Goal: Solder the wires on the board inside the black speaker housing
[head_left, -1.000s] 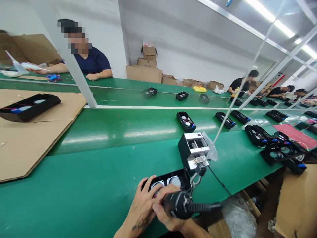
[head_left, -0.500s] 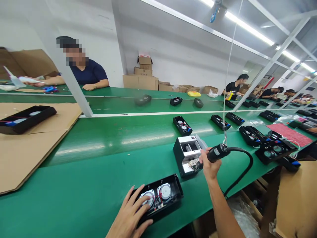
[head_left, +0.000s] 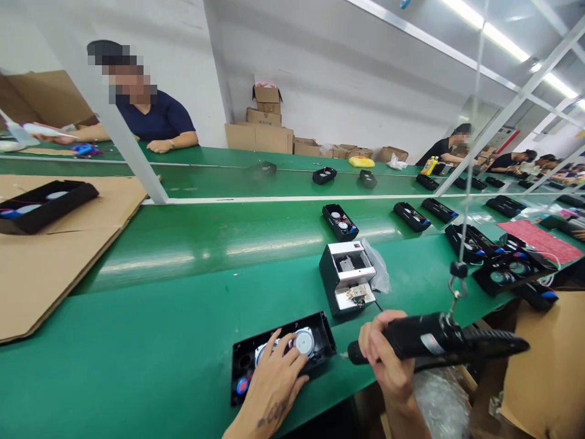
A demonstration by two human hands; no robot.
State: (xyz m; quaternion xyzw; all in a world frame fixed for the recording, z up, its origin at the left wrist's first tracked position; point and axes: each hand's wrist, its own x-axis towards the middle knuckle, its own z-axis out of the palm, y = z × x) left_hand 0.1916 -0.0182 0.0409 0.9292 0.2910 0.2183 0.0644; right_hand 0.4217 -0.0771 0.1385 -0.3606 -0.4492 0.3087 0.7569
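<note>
A black speaker housing [head_left: 325, 341] lies on the green bench in front of me, with two round speakers, wires and a blue part inside. My left hand [head_left: 276, 372] rests over it, fingers spread across the speakers. In my right hand [head_left: 386, 353] is a black electric screwdriver [head_left: 423, 338], held almost level with its bit pointing left near the housing's right end. The screwdriver hangs from a cord by a metal ring. Behind the housing stands a black and silver screw feeder [head_left: 350, 277], a clear plastic bag at its side.
Several more black housings [head_left: 340, 221] lie along the green belt and the bench at right. A cardboard sheet [head_left: 68, 256] covers the left side. A white frame post [head_left: 132, 152] rises there. Across the bench sits a person [head_left: 155, 119]; others work farther right.
My right hand has drawn the screwdriver back from the screw feeder toward me and swung it level beside the housing. My left hand has slid right over the speakers.
</note>
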